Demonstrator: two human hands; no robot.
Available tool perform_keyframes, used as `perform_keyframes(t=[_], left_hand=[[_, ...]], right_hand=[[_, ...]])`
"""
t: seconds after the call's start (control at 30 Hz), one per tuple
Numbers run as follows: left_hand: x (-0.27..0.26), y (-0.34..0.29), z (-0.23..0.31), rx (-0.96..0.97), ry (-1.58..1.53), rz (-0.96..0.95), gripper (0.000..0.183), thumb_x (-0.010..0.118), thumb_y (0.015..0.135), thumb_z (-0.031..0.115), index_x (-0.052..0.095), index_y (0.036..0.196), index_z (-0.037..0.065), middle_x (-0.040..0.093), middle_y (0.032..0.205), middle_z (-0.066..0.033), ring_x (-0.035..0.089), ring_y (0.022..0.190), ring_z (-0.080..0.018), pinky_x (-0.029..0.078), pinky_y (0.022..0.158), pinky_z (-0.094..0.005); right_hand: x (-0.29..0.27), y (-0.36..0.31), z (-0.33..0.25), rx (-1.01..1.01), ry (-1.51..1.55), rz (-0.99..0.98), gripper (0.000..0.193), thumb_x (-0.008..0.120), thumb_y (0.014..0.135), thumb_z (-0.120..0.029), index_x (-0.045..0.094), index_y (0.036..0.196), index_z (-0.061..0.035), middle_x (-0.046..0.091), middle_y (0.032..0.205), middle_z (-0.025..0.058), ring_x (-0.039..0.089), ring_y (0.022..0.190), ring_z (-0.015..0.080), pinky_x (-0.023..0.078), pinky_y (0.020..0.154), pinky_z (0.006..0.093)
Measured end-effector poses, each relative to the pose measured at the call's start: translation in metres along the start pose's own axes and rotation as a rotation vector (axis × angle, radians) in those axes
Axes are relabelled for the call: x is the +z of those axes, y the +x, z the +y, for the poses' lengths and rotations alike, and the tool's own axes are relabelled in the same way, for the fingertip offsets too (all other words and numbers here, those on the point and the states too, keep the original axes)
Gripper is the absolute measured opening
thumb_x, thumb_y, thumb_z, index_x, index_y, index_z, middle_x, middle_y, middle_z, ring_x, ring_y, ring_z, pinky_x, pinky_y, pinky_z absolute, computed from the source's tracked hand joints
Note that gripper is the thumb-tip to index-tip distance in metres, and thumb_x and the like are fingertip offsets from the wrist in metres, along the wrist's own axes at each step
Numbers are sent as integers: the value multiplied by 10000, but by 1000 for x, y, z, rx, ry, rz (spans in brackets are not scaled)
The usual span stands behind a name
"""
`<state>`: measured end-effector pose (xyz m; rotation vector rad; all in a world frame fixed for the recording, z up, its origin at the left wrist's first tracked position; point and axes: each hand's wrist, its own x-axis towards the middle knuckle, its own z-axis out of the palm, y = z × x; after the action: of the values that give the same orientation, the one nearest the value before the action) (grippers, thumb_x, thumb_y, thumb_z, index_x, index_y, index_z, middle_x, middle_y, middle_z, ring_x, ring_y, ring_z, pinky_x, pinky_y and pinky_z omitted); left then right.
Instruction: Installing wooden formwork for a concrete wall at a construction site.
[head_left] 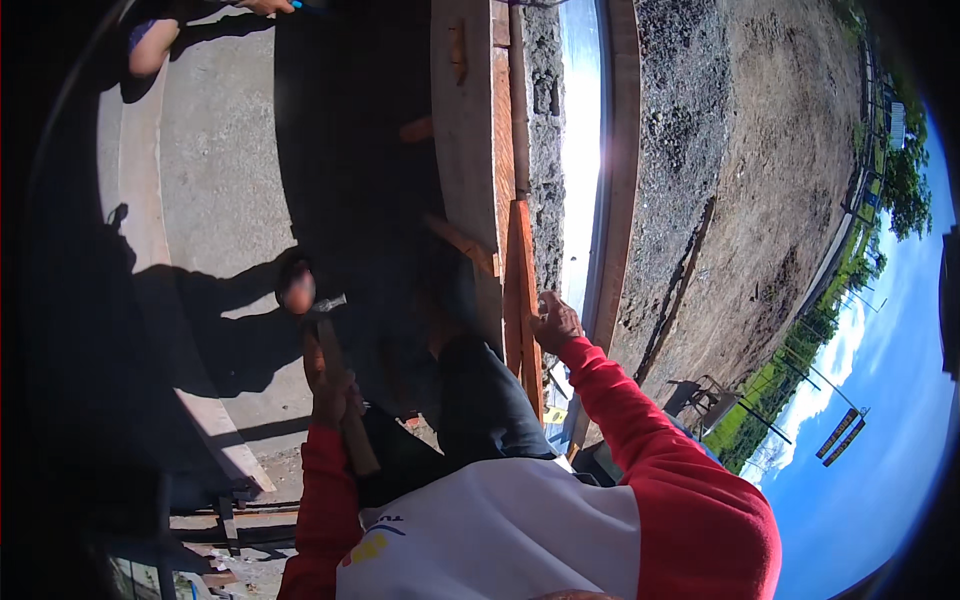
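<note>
My left hand is closed around the wooden handle of a hammer, whose metal head points up over a dark shaded gap. My right hand, at the end of a red sleeve, rests on the edge of an upright reddish wooden board. Whether its fingers wrap the board or only press on it I cannot tell. My dark-trousered knee sits between the two hands.
A grey concrete slab lies to the left, a wooden formwork plank and a shiny metal strip run through the middle, with gravel and bare dirt to the right. Another person's limb shows at top left.
</note>
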<state>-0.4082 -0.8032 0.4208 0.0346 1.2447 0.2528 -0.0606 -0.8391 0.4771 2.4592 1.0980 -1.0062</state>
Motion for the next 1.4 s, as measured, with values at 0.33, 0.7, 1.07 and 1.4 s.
perform_keyframes(t=[0.33, 0.7, 1.07, 1.4], left_hand=[[0, -49, 14, -43, 9, 114, 168, 508, 689, 171, 414, 717, 34, 419, 500, -52, 433, 367, -149, 398, 333, -282], [-44, -78, 110, -135, 408, -90, 210, 515, 678, 173, 358, 772, 68, 400, 521, -32, 422, 373, -106, 385, 323, -243], [-67, -98, 148, -154, 445, 214, 219, 508, 678, 134, 339, 789, 50, 401, 518, -38, 429, 380, -128, 395, 324, -274], [-49, -92, 176, -199, 411, 243, 183, 493, 697, 160, 360, 780, 68, 403, 561, -39, 418, 409, -127, 394, 349, -273]], right_hand=[[-7, -16, -5, -143, 8, -160, 280, 513, 626, -212, 454, 833, -33, 532, 722, 137, 522, 720, 275, 412, 602, 335], [38, -93, -50, 184, 170, -112, 273, 526, 611, -252, 530, 797, -53, 545, 751, 128, 526, 724, 266, 418, 643, 307], [63, -84, -89, 75, 324, -141, 288, 495, 597, -276, 543, 799, -76, 544, 794, 131, 514, 773, 278, 413, 686, 333], [15, 30, -137, -277, 182, -150, 270, 473, 616, -287, 543, 782, -87, 534, 822, 131, 506, 790, 280, 411, 682, 338]])
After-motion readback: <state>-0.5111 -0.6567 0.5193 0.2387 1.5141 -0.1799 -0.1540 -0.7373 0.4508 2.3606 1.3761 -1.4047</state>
